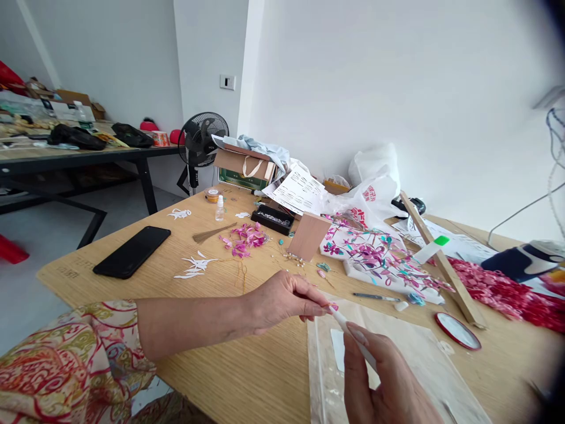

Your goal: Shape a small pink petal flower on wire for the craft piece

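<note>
My left hand [286, 300] reaches in from the left and pinches a small pink piece [334, 306] between thumb and fingertips. My right hand [384, 371], at the lower right, is closed on a slim white tube [364, 351]. The tube's narrow tip meets the pink piece at my left fingertips. Both hands are above the table, over the near edge of a translucent plastic bag [410, 341]. Beyond them lie loose pink petals [248, 238], white petals [195, 266] and small pearl beads [295, 259].
A black phone [132, 252] lies at the left. Behind my hands a wooden block [309, 235] stands near a black tray [272, 219]. Pink and teal flower sprigs [375, 253], a wooden bar [441, 265] and a round red-rimmed lid [458, 330] are to the right.
</note>
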Motion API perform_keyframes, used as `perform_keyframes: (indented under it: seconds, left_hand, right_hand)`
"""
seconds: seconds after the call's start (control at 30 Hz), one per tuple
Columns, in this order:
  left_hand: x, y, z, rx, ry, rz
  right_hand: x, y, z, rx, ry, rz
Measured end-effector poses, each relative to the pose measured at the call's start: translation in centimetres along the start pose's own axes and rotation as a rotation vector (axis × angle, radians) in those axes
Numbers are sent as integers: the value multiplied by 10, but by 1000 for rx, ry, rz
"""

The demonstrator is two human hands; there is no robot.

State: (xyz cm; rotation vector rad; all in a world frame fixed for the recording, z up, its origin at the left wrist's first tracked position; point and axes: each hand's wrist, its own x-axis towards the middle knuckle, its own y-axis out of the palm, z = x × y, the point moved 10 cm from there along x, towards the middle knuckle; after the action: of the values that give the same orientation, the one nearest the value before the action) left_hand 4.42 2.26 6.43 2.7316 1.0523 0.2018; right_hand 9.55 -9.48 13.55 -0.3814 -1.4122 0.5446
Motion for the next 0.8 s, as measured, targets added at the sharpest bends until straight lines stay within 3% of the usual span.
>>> perform_keyframes:
  seconds: [0.47, 0.8]
  left_hand:
    - [2, -1, 5, -23, -3, -5]
    - [-1, 1, 2, -16, -28, 1]
  right_hand:
    - [0, 5, 1, 44, -33, 40]
    - [0, 0, -4, -22, -1, -6]
